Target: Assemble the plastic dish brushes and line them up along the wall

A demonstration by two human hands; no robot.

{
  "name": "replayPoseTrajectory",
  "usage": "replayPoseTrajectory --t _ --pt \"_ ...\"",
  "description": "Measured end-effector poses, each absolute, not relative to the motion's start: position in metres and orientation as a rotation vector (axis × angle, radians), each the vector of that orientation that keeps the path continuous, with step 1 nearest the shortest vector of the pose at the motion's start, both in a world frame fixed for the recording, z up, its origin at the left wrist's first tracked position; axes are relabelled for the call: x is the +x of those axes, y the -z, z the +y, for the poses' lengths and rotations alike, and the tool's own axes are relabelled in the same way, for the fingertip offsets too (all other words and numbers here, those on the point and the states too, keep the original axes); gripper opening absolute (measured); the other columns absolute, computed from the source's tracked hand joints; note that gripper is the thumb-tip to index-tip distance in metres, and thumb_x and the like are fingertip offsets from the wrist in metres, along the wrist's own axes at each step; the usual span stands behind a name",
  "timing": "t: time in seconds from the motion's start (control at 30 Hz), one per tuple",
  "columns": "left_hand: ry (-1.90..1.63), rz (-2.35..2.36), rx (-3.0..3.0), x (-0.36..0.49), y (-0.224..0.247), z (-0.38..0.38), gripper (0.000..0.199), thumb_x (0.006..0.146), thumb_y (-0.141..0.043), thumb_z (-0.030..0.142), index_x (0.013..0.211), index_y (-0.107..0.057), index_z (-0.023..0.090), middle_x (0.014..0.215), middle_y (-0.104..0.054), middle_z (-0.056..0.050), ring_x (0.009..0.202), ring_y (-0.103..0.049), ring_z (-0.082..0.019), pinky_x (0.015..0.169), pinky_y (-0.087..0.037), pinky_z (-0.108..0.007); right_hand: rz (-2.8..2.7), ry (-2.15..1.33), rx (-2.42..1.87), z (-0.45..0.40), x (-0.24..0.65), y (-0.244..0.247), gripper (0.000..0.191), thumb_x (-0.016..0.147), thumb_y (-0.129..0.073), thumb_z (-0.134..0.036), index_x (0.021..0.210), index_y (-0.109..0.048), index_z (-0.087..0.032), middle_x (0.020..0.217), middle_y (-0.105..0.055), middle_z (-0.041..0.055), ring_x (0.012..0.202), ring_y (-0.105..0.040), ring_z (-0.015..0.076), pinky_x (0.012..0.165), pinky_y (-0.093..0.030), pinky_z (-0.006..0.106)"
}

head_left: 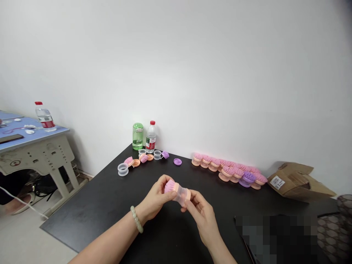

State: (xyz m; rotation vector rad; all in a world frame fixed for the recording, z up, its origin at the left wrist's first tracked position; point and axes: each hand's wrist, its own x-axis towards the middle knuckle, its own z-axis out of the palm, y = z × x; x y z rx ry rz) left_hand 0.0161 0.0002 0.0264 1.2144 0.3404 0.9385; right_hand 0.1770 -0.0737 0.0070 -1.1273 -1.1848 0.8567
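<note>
Above the black table, a small round brush (181, 194) with pink bristles, a clear middle and peach-coloured ends lies sideways between both hands. My left hand (157, 198), with a beaded bracelet at the wrist, grips its bristle end. My right hand (202, 212) pinches the peach cap at the other end. Farther back lie loose parts: a clear ring (123, 169), pink brush heads (143, 158), peach caps (136, 162), a purple brush head (165, 155) and a purple cap (177, 161).
Several assembled brushes (214, 164), mostly pink, stand in rows along the wall, with one purple brush (247, 179) among them. An opened cardboard box (298, 183) is at the right. A green bottle (138, 136) and a red-capped water bottle (151, 137) stand at the back corner.
</note>
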Motion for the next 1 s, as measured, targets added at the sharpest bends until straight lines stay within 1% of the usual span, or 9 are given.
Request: replayPoseTrajectory --t 0.07,0.17,0.33,0.4,0.53,0.67,0.77,0.9,1.0 --pt "-0.895 0.344 1.177 0.016 -0.027 0.002 0.049 0.063 -0.089 0.036 0.095 -0.057 0.018 0.085 -0.056 0.001 0.076 -0.05 -0.013 0.068 -0.04 -0.024 -1.173 -0.843 -1.117 -0.074 0.177 -0.008 0.034 0.083 -0.072 -0.049 0.098 -0.069 -0.019 0.085 -0.066 0.0039 0.073 -0.062 0.0176 0.065 -0.054 0.029" --pt "-0.91 0.311 1.179 0.014 -0.029 0.005 0.057 0.053 -0.094 0.026 0.098 -0.06 0.018 0.099 -0.062 -0.004 0.085 -0.056 -0.017 0.073 -0.044 -0.027 -1.17 -0.849 -1.091 -0.074 0.178 -0.008 0.034 0.083 -0.071 -0.049 0.098 -0.068 -0.019 0.085 -0.067 0.0045 0.074 -0.061 0.0179 0.065 -0.055 0.029" --pt "-1.024 0.226 1.195 0.013 -0.029 0.004 0.076 0.056 -0.093 0.028 0.122 -0.054 0.027 0.114 -0.059 -0.006 0.103 -0.055 -0.022 0.084 -0.046 -0.032 -1.173 -0.831 -1.051 -0.074 0.176 -0.01 0.032 0.084 -0.07 -0.047 0.099 -0.067 -0.019 0.087 -0.067 0.0043 0.073 -0.061 0.0169 0.067 -0.055 0.029" --pt "-0.991 0.269 1.188 0.014 -0.028 0.003 0.07 0.063 -0.09 0.036 0.123 -0.054 0.026 0.109 -0.059 -0.005 0.1 -0.055 -0.021 0.081 -0.046 -0.03 -1.164 -0.812 -1.038 -0.074 0.175 -0.01 0.031 0.084 -0.071 -0.046 0.1 -0.067 -0.019 0.086 -0.066 0.0038 0.073 -0.061 0.0167 0.067 -0.055 0.029" --pt "-0.922 0.371 1.216 0.016 -0.026 0.004 0.045 0.071 -0.084 0.042 0.1 -0.062 0.017 0.09 -0.06 -0.002 0.081 -0.054 -0.015 0.073 -0.043 -0.026 -1.15 -0.787 -1.03 -0.074 0.174 -0.009 0.031 0.082 -0.073 -0.044 0.1 -0.067 -0.019 0.085 -0.065 0.0034 0.073 -0.061 0.0169 0.066 -0.055 0.028" --pt "-0.917 0.401 1.22 0.016 -0.026 0.006 0.045 0.064 -0.087 0.038 0.093 -0.061 0.015 0.086 -0.062 -0.001 0.078 -0.055 -0.014 0.074 -0.044 -0.027 -1.157 -0.812 -1.052 -0.073 0.176 -0.007 0.03 0.082 -0.072 -0.044 0.099 -0.066 -0.019 0.085 -0.066 0.0034 0.075 -0.062 0.0177 0.067 -0.055 0.028" --pt "-0.918 0.471 1.292 0.015 -0.027 0.007 0.043 0.065 -0.086 0.035 0.094 -0.06 0.016 0.087 -0.062 -0.001 0.079 -0.056 -0.015 0.075 -0.046 -0.028 -1.203 -0.848 -1.111 -0.069 0.178 0.0 0.031 0.085 -0.068 -0.043 0.104 -0.064 -0.019 0.096 -0.069 0.0061 0.086 -0.066 0.0221 0.071 -0.057 0.032" --pt "-0.952 0.709 1.631 0.016 -0.022 0.01 0.04 0.067 -0.081 0.03 0.099 -0.06 0.019 0.094 -0.063 -0.002 0.086 -0.059 -0.02 0.077 -0.048 -0.032 -1.287 -0.515 -1.354 -0.06 0.181 0.017 0.048 0.079 -0.068 -0.03 0.126 -0.057 -0.022 0.122 -0.063 0.0111 0.107 -0.063 0.0286 0.084 -0.058 0.043" --pt "-0.984 0.858 1.961 0.018 -0.015 0.014 0.037 0.069 -0.076 0.027 0.101 -0.06 0.021 0.103 -0.064 -0.005 0.094 -0.061 -0.024 0.084 -0.049 -0.038 -1.409 -0.242 -1.478 -0.057 0.183 0.025 0.058 0.075 -0.067 -0.017 0.131 -0.055 -0.025 0.129 -0.058 0.0111 0.119 -0.055 0.031 0.093 -0.054 0.048"
